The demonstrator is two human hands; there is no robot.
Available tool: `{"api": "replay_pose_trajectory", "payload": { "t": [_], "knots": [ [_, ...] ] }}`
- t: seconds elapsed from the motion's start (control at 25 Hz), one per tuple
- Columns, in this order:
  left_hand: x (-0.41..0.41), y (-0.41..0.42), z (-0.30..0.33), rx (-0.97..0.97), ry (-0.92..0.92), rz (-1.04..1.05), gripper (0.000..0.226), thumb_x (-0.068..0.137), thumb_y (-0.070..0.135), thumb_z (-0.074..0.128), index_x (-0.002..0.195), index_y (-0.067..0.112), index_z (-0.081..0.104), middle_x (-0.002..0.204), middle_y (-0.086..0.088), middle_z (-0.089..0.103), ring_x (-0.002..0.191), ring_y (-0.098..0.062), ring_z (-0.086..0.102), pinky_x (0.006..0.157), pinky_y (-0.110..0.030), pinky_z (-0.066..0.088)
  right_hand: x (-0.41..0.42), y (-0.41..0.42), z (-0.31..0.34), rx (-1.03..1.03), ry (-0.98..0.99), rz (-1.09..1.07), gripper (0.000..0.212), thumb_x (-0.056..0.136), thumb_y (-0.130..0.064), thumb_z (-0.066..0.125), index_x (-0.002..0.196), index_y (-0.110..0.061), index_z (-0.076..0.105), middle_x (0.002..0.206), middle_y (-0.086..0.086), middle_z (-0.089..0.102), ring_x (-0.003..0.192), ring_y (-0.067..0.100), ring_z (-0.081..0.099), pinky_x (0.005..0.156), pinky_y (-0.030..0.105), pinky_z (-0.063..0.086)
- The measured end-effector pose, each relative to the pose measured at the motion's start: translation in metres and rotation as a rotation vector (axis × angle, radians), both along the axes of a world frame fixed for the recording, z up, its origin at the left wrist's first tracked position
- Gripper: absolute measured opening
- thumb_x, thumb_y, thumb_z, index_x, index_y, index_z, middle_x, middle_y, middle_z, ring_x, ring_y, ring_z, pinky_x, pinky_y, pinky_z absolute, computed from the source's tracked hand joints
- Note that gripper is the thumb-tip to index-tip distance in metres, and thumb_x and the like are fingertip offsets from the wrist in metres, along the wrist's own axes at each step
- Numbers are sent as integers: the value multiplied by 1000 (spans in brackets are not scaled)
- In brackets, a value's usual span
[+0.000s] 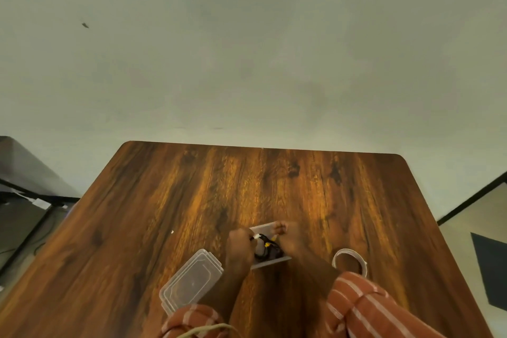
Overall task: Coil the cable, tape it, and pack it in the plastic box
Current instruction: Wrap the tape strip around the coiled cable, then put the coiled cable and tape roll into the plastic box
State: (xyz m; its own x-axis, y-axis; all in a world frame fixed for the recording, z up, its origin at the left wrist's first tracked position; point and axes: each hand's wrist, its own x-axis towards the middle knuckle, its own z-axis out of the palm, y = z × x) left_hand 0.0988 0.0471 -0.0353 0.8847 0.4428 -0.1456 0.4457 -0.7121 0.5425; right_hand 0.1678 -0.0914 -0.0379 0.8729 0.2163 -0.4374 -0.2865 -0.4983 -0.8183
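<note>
Here, low in the centre of the frame, both hands work over a small clear plastic box that sits on a dark wood-grain table. The coiled black cable lies inside the box, with a yellow-tipped connector and a small white bit showing at its upper edge. The left hand is curled at the box's left side, its fingers pinched on the end of the cable near the white bit. The right hand is bent over the box's upper right corner with fingers closed; what exactly they pinch is too small and blurred to tell. Both forearms come up from the bottom edge in rust-coloured sleeves with pale stripes. The box's clear lid lies flat on the table at lower left, just beside the left wrist. A roll of pale tape lies on the table to the right of the box, near the right sleeve.
</note>
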Motion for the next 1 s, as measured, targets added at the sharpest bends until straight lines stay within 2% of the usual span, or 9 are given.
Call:
{"api": "replay_pose_trajectory", "payload": {
  "t": [0.12, 0.32, 0.4, 0.48, 0.6, 0.68, 0.84, 0.92, 1.0],
  "knots": [
    [6, -4, 7, 45, 66, -88, 19, 85, 20, 69, 102, 13, 72, 97, -6, 74, 85, -17, 69, 73, -26, 55, 0, -1, 15, -173, -128, -31, 22, 79, -3, 65, 89, -22, 71, 83, -7, 65, 84, 16, 66, 69, 28, 52],
    [-54, 31, 20, 217, -216, -67, 25, 88, 37, 52, 98, 19, 68, 94, -4, 70, 84, -24, 65, 71, -37, 53, -12, -31, 22, -161, -153, -62, 28, 69, -1, 64, 86, -23, 70, 85, -4, 69, 79, 17, 65, 60, 25, 47],
    [-110, 50, 1, 312, -74, -77, 30, 81, 45, 61, 100, 22, 68, 102, -2, 68, 92, -24, 64, 76, -41, 54, -25, -38, 13, -133, -163, -45, 43, 70, 4, 63, 106, -16, 73, 96, -2, 72, 90, 20, 68, 70, 27, 49],
    [-162, 70, -26, 360, 112, -153, 37, 73, 52, 65, 102, 28, 66, 104, 1, 64, 92, -24, 62, 72, -42, 54, -41, -43, 8, -100, -197, -79, 43, 72, 6, 62, 107, -15, 74, 92, -5, 72, 88, 20, 69, 71, 27, 48],
    [-203, 93, -47, 409, 113, -265, 25, 73, 38, 69, 93, 28, 58, 99, 3, 51, 81, -22, 57, 57, -38, 55, -71, -51, -1, -63, -170, -121, 39, 74, 0, 64, 107, -19, 75, 88, -4, 76, 83, 19, 72, 67, 28, 51],
    [-202, 92, -30, 451, 131, -230, 20, 77, 29, 64, 94, 21, 57, 101, -5, 61, 81, -27, 64, 63, -41, 58, -95, -57, -1, -59, -161, -141, 34, 78, -4, 67, 108, -20, 74, 83, -5, 76, 80, 17, 71, 64, 26, 50],
    [-180, 75, 44, 195, -93, -32, 42, 86, 47, 39, 101, 14, 61, 98, -8, 65, 86, -24, 64, 77, -42, 55, -129, -75, 14, -99, -347, -185, 34, 85, -30, 69, 117, -20, 69, 102, -6, 70, 98, 16, 67, 80, 29, 51],
    [-159, 60, 87, -90, -213, -64, 23, 87, 41, 50, 99, 23, 58, 93, 5, 61, 83, -8, 59, 77, -28, 51, -134, -73, 25, 62, -303, -127, 57, 87, -52, 62, 136, -23, 56, 123, -8, 63, 111, 11, 61, 94, 33, 51],
    [-124, 41, 113, -182, -331, -165, 13, 92, 31, 50, 89, 26, 61, 85, 8, 64, 79, -4, 60, 73, -21, 51, -134, -63, 43, 296, -129, -17, 60, 92, -53, 53, 145, -28, 44, 136, -7, 57, 118, 11, 59, 97, 35, 52]
  ]
}}
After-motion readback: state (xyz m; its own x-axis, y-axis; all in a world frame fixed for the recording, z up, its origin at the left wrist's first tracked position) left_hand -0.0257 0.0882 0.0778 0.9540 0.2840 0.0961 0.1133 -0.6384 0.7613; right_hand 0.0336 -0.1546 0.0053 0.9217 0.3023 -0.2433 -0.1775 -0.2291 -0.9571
